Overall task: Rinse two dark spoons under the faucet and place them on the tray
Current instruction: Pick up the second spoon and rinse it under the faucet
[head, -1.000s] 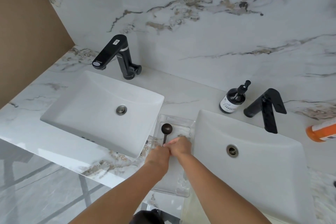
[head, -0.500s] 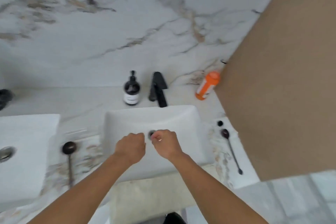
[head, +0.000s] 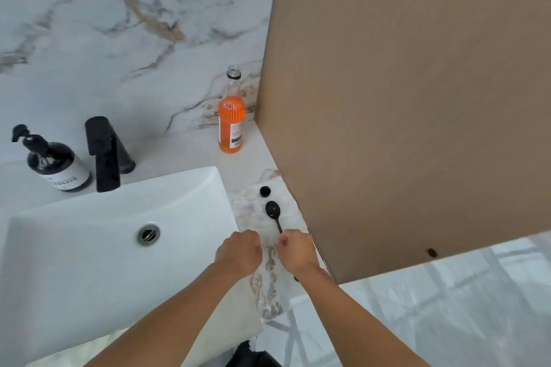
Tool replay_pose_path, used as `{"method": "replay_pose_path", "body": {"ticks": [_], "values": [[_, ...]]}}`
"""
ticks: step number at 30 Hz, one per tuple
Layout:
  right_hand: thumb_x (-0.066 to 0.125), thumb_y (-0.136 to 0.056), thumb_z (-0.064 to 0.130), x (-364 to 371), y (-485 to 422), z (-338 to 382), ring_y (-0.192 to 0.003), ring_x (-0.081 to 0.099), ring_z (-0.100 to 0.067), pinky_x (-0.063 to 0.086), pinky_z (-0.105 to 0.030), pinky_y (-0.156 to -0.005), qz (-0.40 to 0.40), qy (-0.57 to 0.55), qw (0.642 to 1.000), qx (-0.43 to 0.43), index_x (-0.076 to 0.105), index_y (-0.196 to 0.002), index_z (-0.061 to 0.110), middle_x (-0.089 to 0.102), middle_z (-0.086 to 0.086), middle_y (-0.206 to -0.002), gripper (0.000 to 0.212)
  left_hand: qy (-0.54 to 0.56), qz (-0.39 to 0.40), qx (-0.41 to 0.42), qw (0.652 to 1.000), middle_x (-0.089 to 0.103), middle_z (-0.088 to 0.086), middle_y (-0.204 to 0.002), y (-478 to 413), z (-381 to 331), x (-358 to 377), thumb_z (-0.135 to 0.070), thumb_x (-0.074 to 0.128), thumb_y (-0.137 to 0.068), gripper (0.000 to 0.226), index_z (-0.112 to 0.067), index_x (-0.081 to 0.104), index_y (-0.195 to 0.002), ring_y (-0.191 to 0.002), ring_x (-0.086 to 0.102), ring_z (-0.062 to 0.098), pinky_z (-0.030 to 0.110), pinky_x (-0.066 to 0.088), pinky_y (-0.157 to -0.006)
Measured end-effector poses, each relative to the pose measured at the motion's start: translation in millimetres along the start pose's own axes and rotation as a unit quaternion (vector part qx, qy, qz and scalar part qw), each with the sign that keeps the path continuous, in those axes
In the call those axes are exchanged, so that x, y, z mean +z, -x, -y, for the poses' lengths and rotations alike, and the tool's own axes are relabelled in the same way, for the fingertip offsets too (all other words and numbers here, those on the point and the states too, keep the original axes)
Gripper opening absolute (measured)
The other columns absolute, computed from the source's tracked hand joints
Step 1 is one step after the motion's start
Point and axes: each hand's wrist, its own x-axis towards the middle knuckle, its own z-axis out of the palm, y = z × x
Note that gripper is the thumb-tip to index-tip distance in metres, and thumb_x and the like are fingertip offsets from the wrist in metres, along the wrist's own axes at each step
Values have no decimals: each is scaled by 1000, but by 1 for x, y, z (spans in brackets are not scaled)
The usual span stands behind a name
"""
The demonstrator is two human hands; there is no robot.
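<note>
Lying on the marble counter (head: 269,292) to the right of the white sink (head: 89,262), a dark spoon (head: 273,211) has its bowl pointing away from the person, toward the back wall, and its thin handle running back toward the near edge, tilted slightly rightward. The bowl faces up. Its handle end disappears under the right hand (head: 298,250), whose fingers are curled over it at the handle's near part; whether they actually pinch the handle or only cover it cannot be told from this angle. The left hand (head: 240,250) sits just beside the right, over the counter's strip at the sink's right rim, clenched into a loose fist with nothing visible in it.

Just beyond the spoon's bowl lies a small black bottle cap (head: 264,191), close to it but apart. Farther back, near the corner, stands an uncapped bottle of orange liquid (head: 231,122). A tan panel (head: 402,98) rises close along the right side of the spoon, leaving only a narrow band of counter. Behind the sink stand a black faucet (head: 104,155), its spout reaching over the basin, and to its left a dark pump soap bottle (head: 58,168). The drain (head: 148,234) shows in the basin floor.
</note>
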Motion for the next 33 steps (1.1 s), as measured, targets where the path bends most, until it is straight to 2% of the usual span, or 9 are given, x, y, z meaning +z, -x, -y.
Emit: {"method": "replay_pose_path", "body": {"ticks": [3,6,9,13,16,18,21,27,33], "values": [[54,-90,16,0,-10,-22,-54,44,-13,36,-23,-48,2,19,1000,19,45,-62,19,47,5,-62,30,8,2,-11,1000,67,6,-101,-19,-22,15,-25,43,-92,25,-17,65,-101,-89,65,27,33,52,-69],[60,-91,22,10,-17,-35,-65,51,-17,41,-25,-58,16,22,999,21,49,-70,19,54,2,-72,24,50,12,-35,998,68,6,-101,-37,-33,27,-30,45,-96,26,-16,66,-99,-86,63,24,31,50,-69],[58,-89,16,20,-24,-41,-70,63,-21,52,-30,-62,25,1,999,32,58,-73,15,67,-3,-78,17,122,7,-73,990,72,6,-88,-50,-38,36,-29,49,-95,27,-15,66,-79,-80,69,25,33,54,-65],[61,-90,13,26,-33,-47,-83,68,-20,57,-31,-76,39,-59,997,32,69,-89,9,73,-6,-91,9,255,37,-115,959,70,13,-63,-65,-40,46,-19,56,-88,29,-12,58,-60,-50,65,26,36,55,-55],[67,-89,13,25,-35,-50,-78,63,-16,47,-12,-63,57,-112,991,40,70,-88,5,72,-8,-89,9,367,53,-157,915,62,12,-60,-70,-37,50,-11,62,-88,27,-10,59,-61,-39,51,21,24,42,-44],[71,-86,13,20,-35,-45,-68,56,-18,50,-17,-60,80,-138,986,40,69,-80,-1,68,-15,-78,16,404,48,-162,899,60,11,-60,-70,-33,51,-12,62,-90,32,-12,59,-58,-40,50,19,20,39,-41],[74,-85,12,7,-32,-32,-59,55,-24,59,-39,-70,115,-180,976,46,64,-69,4,61,-10,-72,20,454,42,-144,878,59,7,-62,-63,-25,42,-17,64,-90,30,-15,61,-61,-53,55,20,22,44,-47],[68,-87,2,14,-19,34,-47,59,-15,55,-26,-54,195,-230,953,-18,66,-80,5,63,-7,-63,8,643,-29,-117,756,71,9,-87,-33,33,-7,-15,66,-93,15,-4,74,-100,-73,66,25,31,56,-66],[67,-86,4,55,-14,128,-56,63,-18,59,-28,-61,280,-187,938,-86,66,-87,5,68,-13,-78,1,617,-144,-115,765,72,10,-82,7,117,-45,-10,64,-94,14,-8,77,-89,-72,66,26,44,61,-81]]}}
